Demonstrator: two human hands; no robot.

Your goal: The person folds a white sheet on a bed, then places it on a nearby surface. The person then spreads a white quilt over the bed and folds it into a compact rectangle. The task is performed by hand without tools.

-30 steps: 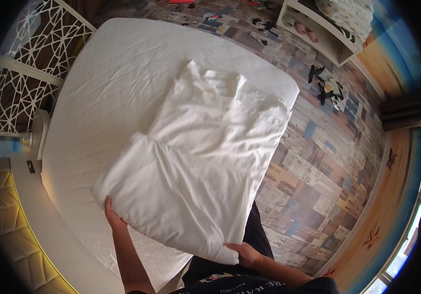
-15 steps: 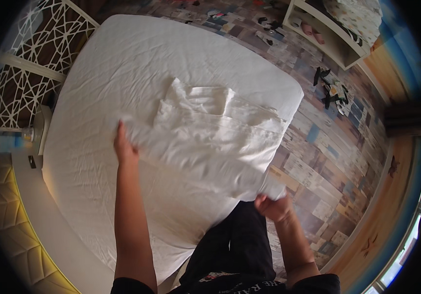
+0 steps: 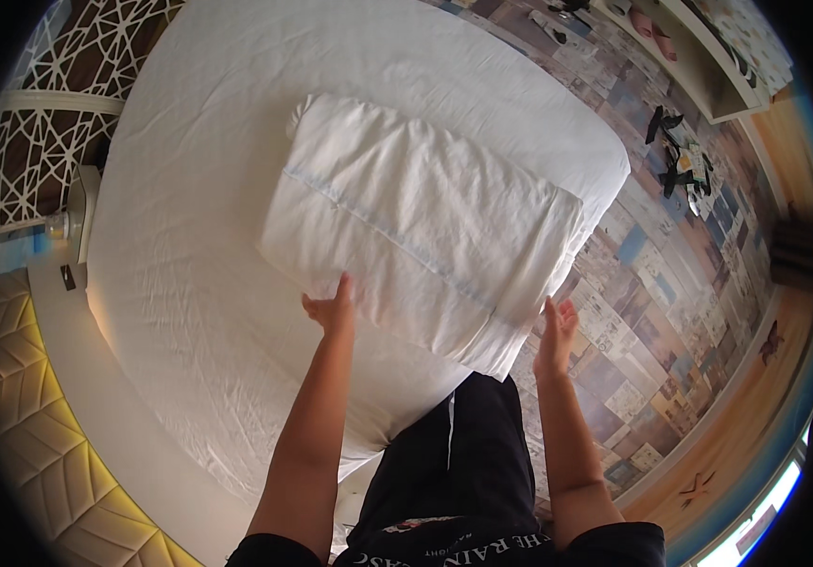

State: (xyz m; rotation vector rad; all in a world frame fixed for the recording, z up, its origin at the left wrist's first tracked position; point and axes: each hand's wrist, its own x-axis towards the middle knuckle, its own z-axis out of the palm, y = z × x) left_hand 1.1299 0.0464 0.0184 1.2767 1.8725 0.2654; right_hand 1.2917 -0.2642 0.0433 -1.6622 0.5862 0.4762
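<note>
A folded white sheet [image 3: 425,222] with a thin pale-blue seam lies on the white bed [image 3: 189,312], its near corner hanging over the bed's edge. My left hand [image 3: 331,307] rests flat against the sheet's near left edge, fingers spread. My right hand [image 3: 555,331] is open beside the sheet's near right edge, just off the bed, fingers pointing up and holding nothing.
A white lattice headboard [image 3: 57,123] stands at the left, with a yellow padded panel [image 3: 19,416] lower left. The floor [image 3: 652,312] at right has a patchwork pattern. Dark shoes [image 3: 676,165] lie on it near a white shelf [image 3: 709,57].
The sheet went from a loose spread in both hands to a compact folded rectangle lying on the bed. Both hands have let go and now sit at its near edge.
</note>
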